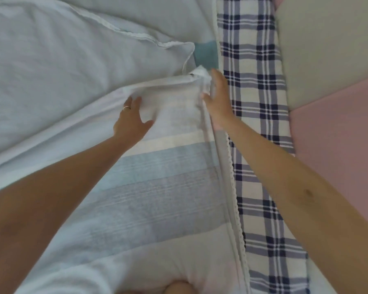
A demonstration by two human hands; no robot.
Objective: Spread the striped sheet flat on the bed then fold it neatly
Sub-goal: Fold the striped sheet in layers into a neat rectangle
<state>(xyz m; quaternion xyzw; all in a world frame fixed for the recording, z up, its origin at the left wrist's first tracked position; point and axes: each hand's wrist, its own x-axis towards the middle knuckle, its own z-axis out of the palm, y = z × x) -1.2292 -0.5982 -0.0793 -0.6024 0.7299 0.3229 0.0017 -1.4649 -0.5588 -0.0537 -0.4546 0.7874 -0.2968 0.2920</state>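
Sheet (157,177) lying folded on bed (255,115), both hands at far end.
Left hand (132,120) laid flat on top layer, fingers straight, ring (126,107) on one finger. Right hand (218,100) set against right edge near far corner, fingers extended, thumb on fold; blurred. Hands apart, sheet between. Lace trim (235,198) along right edge, beside plaid bed surface.

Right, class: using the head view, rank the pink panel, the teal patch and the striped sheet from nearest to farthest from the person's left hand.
1. striped sheet: directly under the left hand, which rests on it.
2. teal patch: up and to the right, past the sheet's folded corner.
3. pink panel: far right, beyond the plaid cloth.
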